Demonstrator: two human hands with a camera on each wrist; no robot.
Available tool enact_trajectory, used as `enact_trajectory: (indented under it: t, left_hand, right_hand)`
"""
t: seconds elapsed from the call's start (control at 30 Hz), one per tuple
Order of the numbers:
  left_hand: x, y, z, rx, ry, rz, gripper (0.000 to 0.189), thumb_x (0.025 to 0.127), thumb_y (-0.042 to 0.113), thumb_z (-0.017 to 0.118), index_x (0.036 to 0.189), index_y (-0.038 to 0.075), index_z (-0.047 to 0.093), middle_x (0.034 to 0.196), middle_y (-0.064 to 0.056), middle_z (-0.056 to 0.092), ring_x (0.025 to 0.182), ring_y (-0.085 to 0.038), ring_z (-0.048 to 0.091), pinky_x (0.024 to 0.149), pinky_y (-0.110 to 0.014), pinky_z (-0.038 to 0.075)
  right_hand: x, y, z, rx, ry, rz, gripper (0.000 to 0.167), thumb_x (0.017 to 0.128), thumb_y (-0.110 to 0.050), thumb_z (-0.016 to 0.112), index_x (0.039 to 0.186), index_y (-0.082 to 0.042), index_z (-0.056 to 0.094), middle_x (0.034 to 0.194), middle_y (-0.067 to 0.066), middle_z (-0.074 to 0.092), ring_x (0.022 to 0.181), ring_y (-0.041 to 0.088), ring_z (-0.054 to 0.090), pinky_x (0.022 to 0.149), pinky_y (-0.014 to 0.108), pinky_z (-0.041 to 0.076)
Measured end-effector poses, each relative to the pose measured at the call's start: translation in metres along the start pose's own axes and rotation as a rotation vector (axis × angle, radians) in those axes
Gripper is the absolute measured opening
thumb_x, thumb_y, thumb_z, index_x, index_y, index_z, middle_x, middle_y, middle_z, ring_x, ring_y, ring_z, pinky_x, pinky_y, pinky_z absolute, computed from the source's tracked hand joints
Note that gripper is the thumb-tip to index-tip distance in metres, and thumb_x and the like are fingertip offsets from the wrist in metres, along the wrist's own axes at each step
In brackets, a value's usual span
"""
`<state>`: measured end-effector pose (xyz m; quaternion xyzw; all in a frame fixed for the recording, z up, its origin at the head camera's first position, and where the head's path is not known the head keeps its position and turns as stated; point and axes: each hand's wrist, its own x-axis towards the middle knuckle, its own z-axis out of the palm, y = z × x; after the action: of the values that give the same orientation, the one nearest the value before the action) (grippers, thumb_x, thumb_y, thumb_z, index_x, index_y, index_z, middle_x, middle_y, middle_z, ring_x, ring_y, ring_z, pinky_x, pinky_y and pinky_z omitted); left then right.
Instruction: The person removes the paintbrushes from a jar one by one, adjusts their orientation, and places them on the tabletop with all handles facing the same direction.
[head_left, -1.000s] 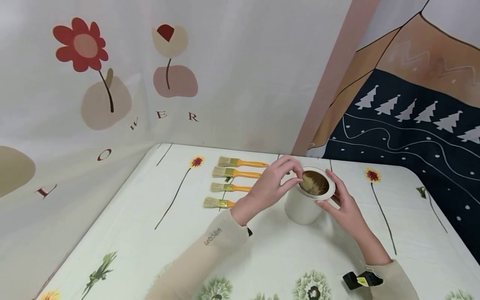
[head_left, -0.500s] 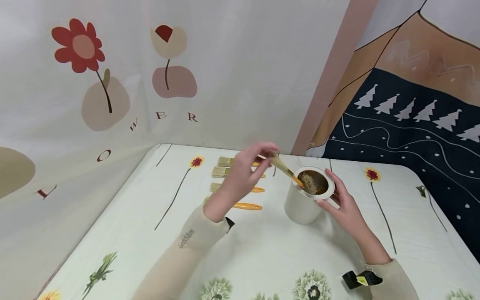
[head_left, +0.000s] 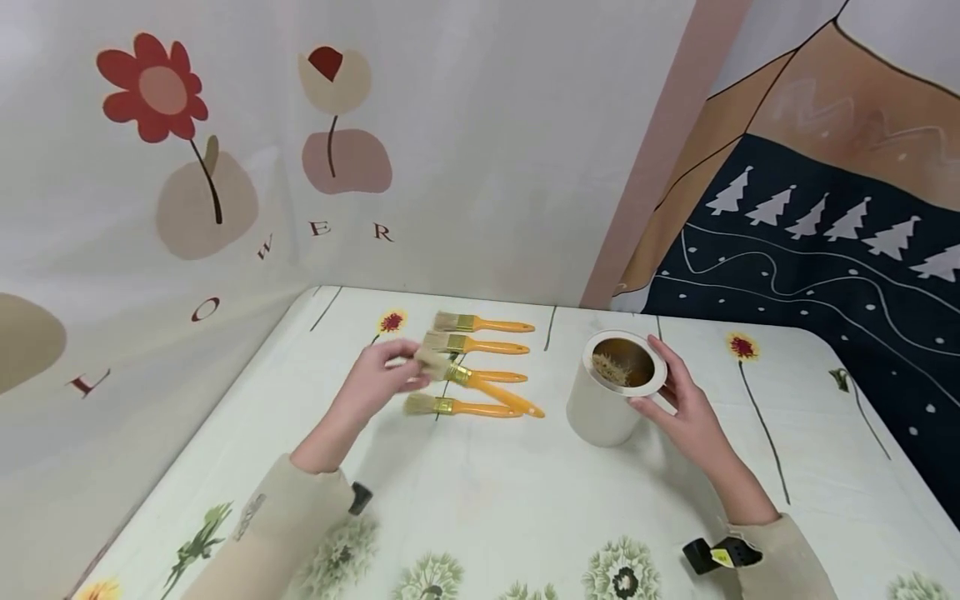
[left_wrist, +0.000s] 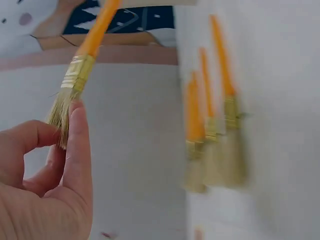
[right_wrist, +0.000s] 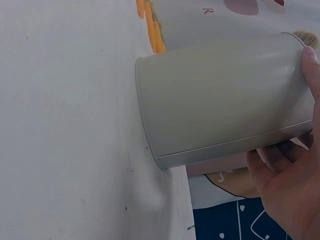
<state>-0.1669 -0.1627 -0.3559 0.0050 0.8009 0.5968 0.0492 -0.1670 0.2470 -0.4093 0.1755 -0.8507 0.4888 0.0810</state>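
My left hand (head_left: 382, 379) pinches a paintbrush (left_wrist: 77, 72) by its bristles between thumb and fingers. The brush has an orange handle and a gold ferrule, and in the head view it slants over the lower brushes of a row. My right hand (head_left: 686, 408) holds a white cylindrical canister (head_left: 600, 412) near its rim, thumb on the near side and fingers behind. Inside the canister, bristles (head_left: 611, 368) of more brushes show below the rim; their handles are hidden. In the right wrist view the canister (right_wrist: 225, 100) fills the middle, with bristles (right_wrist: 306, 38) at its mouth.
Several paintbrushes lie in a row left of the canister, bristles to the left, among them the top brush (head_left: 483, 324) and the bottom brush (head_left: 461, 407). A flower-print cloth (head_left: 480, 492) covers the table. A printed curtain (head_left: 480, 167) hangs behind it.
My left hand has drawn a paintbrush out of the canister by its bristles and carried it left, over the row of brushes. My right hand stays on the canister.
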Motion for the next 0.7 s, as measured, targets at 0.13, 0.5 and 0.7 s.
enact_trajectory:
  t: [0.13,0.5,0.7]
  left_hand:
    - [-0.007,-0.038,-0.009,0.053,-0.055,-0.155,0.029,0.098,0.002,0.054,0.123,-0.015,0.058,0.111,-0.021,0.064,0.082,-0.007,0.069,0.078,-0.023,0.062]
    - [-0.016,-0.064,-0.024,0.183,-0.2,-0.266,0.04,0.096,0.006,0.063,0.129,-0.016,0.056,0.119,-0.029,0.065,0.089,-0.015,0.072,0.078,-0.03,0.063]
    - [-0.017,-0.063,-0.032,0.228,-0.238,-0.259,0.038,0.096,0.008,0.064,0.126,-0.015,0.059,0.116,-0.027,0.069,0.094,-0.02,0.074,0.079,-0.031,0.063]
  right_hand:
    - [0.0,-0.001,0.0,-0.002,0.002,-0.003,0.083,0.093,-0.008,0.069,0.16,-0.022,0.021,0.163,0.017,0.028,0.127,-0.025,0.03,0.097,-0.004,0.032]
    - [-0.001,-0.002,0.0,-0.003,0.003,0.005,0.083,0.093,-0.008,0.069,0.16,-0.021,0.02,0.162,0.019,0.028,0.126,-0.025,0.03,0.097,-0.004,0.032]
    - [0.0,-0.002,-0.001,-0.006,-0.003,0.005,0.083,0.094,-0.009,0.068,0.16,-0.021,0.02,0.163,0.019,0.027,0.128,-0.025,0.028,0.097,-0.004,0.032]
